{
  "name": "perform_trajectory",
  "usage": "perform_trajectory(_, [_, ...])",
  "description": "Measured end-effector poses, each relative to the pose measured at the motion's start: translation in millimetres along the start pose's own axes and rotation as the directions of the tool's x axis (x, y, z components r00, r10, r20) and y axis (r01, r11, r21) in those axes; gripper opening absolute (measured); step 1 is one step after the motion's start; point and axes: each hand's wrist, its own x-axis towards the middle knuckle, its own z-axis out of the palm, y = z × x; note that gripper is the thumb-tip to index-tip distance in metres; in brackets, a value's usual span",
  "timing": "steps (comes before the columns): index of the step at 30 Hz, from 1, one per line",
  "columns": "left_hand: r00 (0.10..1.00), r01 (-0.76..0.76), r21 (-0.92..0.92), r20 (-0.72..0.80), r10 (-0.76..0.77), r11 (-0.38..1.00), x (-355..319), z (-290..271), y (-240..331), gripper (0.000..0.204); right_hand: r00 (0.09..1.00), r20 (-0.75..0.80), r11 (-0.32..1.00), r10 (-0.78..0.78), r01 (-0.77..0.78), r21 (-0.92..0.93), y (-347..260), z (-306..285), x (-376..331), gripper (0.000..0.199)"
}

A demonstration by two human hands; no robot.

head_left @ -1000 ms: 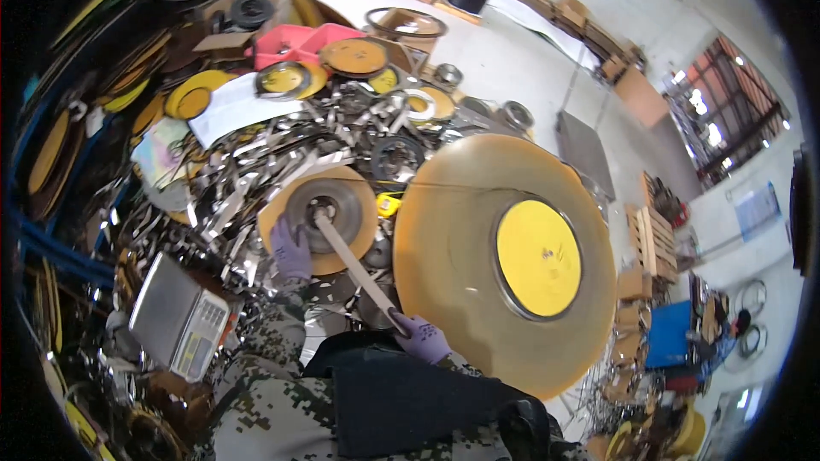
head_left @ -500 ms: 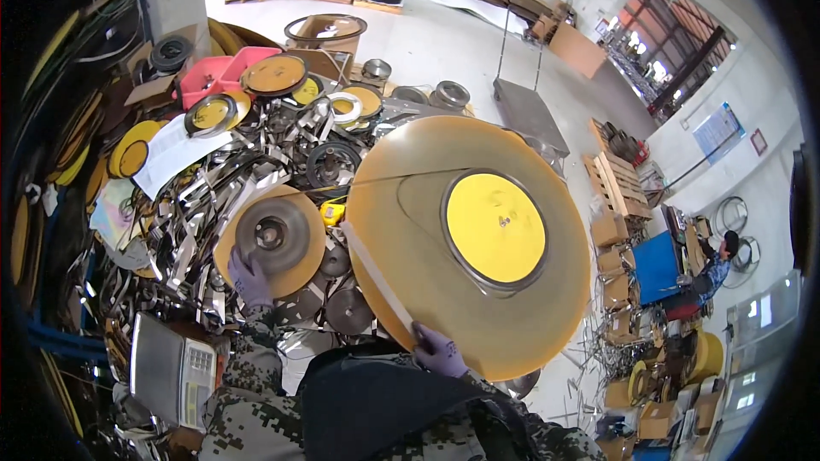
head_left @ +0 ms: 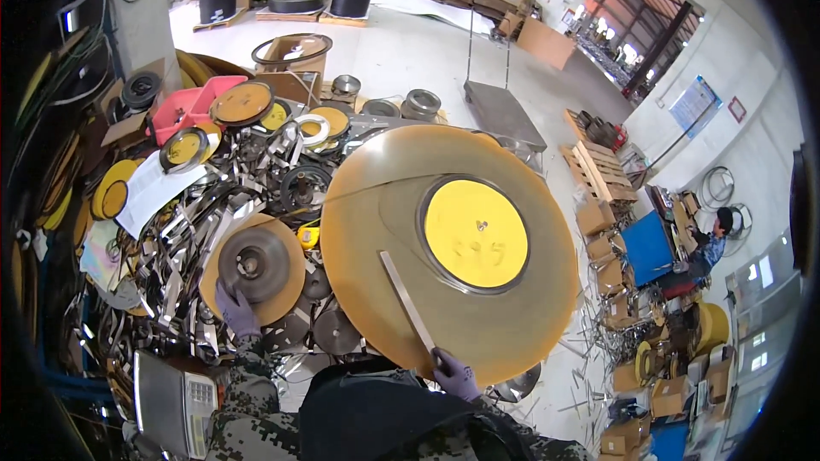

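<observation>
My left hand (head_left: 237, 311), gloved in light purple, rests at the lower-left rim of a grey wound coil (head_left: 272, 265). Its fingers look spread against the coil rather than wrapped round it. Under the coil lies a smaller amber disc (head_left: 289, 304). On the right, my gloved right hand (head_left: 457, 377) is closed on the near end of a flat metal strip (head_left: 406, 300). That strip slants across a big amber disc (head_left: 367, 290) with a bright yellow round centre (head_left: 475, 232). A thin dark band crosses the big disc's upper left from its centre ring.
Loose metal strips (head_left: 184, 230) are heaped around the left hand. A yellow tape measure (head_left: 308, 237) lies between both discs. At lower left stands a scale-like device with keypad (head_left: 202, 393). A flat cart (head_left: 504, 113) and pallets (head_left: 602, 166) stand beyond; a person (head_left: 711, 248) is far right.
The strip's far end has swung from the big disc's left rim to over its surface. My right hand shifted slightly right in the picture. The view has turned, and the left hand stays at the coil.
</observation>
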Motion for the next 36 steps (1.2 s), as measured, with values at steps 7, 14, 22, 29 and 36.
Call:
perform_trajectory(7, [1.0,0.005,-0.1,-0.003,-0.005,0.995,3,0,2,0.051,0.895,0.334,0.665,0.296,-0.445,0.6,-4,-24,-2,0.052])
perform_trajectory(14, [1.0,-0.007,-0.103,-0.017,0.005,0.995,3,7,-6,0.051,0.913,0.283,0.634,0.294,-0.408,0.657,8,-30,-1,0.052])
perform_trajectory(22, [0.999,-0.03,-0.03,-0.025,0.029,0.999,1,6,-8,0.051,0.889,0.339,0.676,0.308,-0.455,0.579,5,-39,-5,0.047])
perform_trajectory(29, [1.0,-0.013,-0.064,-0.01,0.012,0.998,1,1,7,0.051,0.886,0.311,0.67,0.345,-0.464,0.579,-3,-34,-2,0.045])
perform_trajectory(36, [0.999,-0.042,-0.047,-0.022,0.041,0.998,1,5,-3,0.051,0.889,0.304,0.558,0.344,-0.453,0.695,26,-14,0,0.048])
